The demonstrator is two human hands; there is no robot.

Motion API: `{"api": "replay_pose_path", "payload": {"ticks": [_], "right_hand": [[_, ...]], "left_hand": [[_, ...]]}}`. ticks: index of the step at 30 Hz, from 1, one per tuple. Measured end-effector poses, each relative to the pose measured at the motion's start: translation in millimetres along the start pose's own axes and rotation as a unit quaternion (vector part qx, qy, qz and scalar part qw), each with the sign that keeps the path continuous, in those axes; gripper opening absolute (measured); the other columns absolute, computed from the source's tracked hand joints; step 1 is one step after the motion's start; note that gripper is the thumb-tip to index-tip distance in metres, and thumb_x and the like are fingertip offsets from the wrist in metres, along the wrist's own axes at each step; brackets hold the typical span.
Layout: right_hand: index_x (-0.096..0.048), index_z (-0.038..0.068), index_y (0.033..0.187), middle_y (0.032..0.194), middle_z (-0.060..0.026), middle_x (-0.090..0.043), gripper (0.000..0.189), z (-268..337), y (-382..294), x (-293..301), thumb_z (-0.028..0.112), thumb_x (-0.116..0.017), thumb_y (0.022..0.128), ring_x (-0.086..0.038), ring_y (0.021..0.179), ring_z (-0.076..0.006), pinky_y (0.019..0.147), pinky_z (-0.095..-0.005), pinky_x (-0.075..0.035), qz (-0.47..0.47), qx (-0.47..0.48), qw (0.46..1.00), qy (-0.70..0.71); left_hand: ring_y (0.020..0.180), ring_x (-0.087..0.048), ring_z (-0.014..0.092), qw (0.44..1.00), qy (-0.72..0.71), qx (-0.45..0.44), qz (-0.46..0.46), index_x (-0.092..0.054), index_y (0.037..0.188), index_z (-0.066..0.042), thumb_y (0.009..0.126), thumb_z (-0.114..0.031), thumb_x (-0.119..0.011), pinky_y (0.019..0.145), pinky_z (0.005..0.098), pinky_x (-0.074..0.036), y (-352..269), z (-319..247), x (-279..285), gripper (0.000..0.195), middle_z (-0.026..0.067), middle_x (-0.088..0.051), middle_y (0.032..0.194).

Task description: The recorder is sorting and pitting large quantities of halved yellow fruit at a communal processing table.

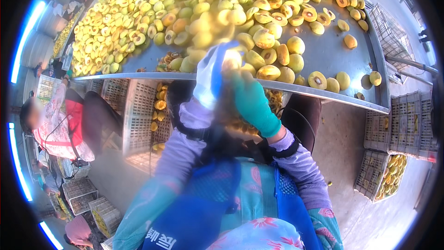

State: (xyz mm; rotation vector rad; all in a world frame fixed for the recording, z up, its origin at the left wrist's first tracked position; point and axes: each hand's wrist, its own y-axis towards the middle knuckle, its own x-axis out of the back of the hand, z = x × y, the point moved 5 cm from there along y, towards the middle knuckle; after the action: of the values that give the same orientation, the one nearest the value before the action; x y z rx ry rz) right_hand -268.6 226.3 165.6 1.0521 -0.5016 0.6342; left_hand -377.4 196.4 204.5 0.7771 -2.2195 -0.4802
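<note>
My left hand (212,76), in a white and blue glove, is raised just over the metal table's front rim (156,75). It appears closed around a pale, glare-lit stone fruit (231,59), blurred by motion. Close against it is my right hand (251,99) in a teal knit glove, its fingers curled inward; whether they hold anything is hidden. Behind my hands, yellow stone fruit (262,38), some whole and some halved, are heaped on the table. Below the rim, between my knees, a container holds more fruit pieces (242,125), partly covered by my forearms.
A plastic crate (138,121) with some fruit halves stands by my left knee. Stacked crates (399,125) and a fruit-filled crate (392,177) are on the floor at right. A seated person (59,125) works at the table's left end. More crates (79,194) stand lower left.
</note>
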Motion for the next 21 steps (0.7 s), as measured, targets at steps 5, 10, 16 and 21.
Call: {"api": "replay_pose_path", "payload": {"ticks": [5,10,16,21], "right_hand": [[-0.042,-0.002,0.124,0.099,-0.0188,-0.050,0.040,-1,-1,-11,0.002,-0.045,0.084,-0.052,0.081,-0.0308,0.068,-0.0379,-0.044,0.059,-0.047,0.991,0.107],[-0.041,-0.003,0.127,0.098,-0.0168,-0.051,0.044,5,-20,-27,0.005,-0.050,0.084,-0.050,0.082,-0.0277,0.071,-0.0375,-0.044,0.050,0.022,0.998,0.038],[-0.054,0.008,0.094,0.066,-0.0019,-0.050,0.037,17,-26,-41,0.043,-0.043,0.093,-0.046,0.051,-0.0137,0.046,-0.0292,-0.041,0.175,-0.475,0.426,0.749],[-0.050,0.011,0.084,0.058,0.0047,-0.040,0.043,51,-11,-29,0.050,-0.034,0.094,-0.038,0.042,-0.0077,0.039,-0.0253,-0.032,0.248,-0.362,0.063,0.896]], "left_hand": [[0.068,-0.060,0.017,0.893,-0.383,0.223,-0.081,-0.058,0.103,0.001,0.084,-0.013,-0.058,0.063,0.0283,-0.049,-12,26,-9,0.024,0.0091,-0.062,0.081],[0.063,-0.056,0.011,0.968,-0.213,0.136,-0.007,-0.059,0.098,0.003,0.088,-0.016,-0.057,0.057,0.0247,-0.046,-11,20,3,0.021,0.0047,-0.058,0.071],[0.062,-0.055,0.011,0.923,-0.291,0.251,-0.009,-0.062,0.089,0.003,0.088,-0.017,-0.056,0.056,0.0227,-0.044,-18,14,1,0.021,0.0051,-0.057,0.067],[0.092,-0.057,0.020,0.923,-0.364,0.122,0.026,-0.051,0.122,-0.002,0.077,-0.007,-0.057,0.078,0.0319,-0.047,-42,28,9,0.046,0.0147,-0.061,0.105]]}}
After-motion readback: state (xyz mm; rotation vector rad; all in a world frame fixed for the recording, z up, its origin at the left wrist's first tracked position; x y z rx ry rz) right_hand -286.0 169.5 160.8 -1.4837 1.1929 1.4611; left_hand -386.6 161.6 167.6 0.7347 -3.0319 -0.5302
